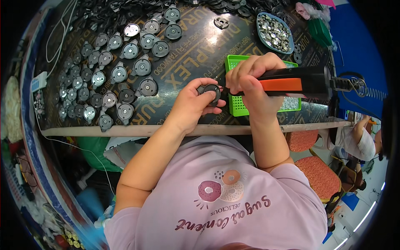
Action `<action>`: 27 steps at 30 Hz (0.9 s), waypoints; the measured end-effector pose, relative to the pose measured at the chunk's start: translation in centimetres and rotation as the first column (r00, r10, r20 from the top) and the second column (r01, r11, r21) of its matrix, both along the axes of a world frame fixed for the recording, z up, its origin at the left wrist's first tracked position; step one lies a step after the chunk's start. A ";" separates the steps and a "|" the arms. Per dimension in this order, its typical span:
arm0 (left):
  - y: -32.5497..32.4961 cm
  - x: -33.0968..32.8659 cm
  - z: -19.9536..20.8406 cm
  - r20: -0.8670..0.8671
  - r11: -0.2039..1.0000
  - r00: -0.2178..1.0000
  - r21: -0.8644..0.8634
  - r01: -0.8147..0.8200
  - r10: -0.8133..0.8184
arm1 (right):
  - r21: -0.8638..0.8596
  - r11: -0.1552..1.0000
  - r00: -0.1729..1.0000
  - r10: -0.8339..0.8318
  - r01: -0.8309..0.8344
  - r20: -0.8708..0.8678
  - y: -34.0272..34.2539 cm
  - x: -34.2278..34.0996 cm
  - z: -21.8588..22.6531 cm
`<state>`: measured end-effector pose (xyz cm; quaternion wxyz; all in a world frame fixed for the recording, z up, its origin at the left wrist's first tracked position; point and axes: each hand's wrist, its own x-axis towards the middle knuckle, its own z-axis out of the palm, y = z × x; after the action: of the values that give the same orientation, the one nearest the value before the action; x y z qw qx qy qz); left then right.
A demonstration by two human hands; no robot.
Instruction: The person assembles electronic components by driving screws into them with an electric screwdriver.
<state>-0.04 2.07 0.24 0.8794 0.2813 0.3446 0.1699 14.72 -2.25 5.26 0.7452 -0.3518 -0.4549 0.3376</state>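
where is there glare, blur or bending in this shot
Head view: glare pales the dark tabletop and whitens one round disc at upper left; head view: the blue-and-white strip at far left bows along the black rim; head view: a blue patch at lower left is smeared, while the right hand and its black-and-orange tool look fairly sharp.

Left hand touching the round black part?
Touching. The head view shows it: the left hand grips the round black part, thumb pressed over its face.
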 end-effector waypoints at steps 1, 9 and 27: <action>0.0 0.0 -0.1 -0.001 1.000 1.000 0.000 0.000 0.000 | -0.025 1.000 1.000 0.015 -0.014 0.018 0.0 0.0 0.0; 0.2 -0.2 0.1 0.009 1.000 1.000 -0.027 -0.014 0.014 | 0.061 0.996 0.985 0.047 -0.058 0.167 0.4 -0.2 -0.6; -0.9 0.1 -0.1 -0.086 0.994 0.995 0.103 -0.032 0.041 | 0.190 0.931 0.940 0.276 -0.313 0.199 -0.7 1.1 1.2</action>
<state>0.09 1.19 0.17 0.8445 0.3266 0.3792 0.1908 15.84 -2.90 6.43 0.6788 -0.2225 -0.5984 0.3628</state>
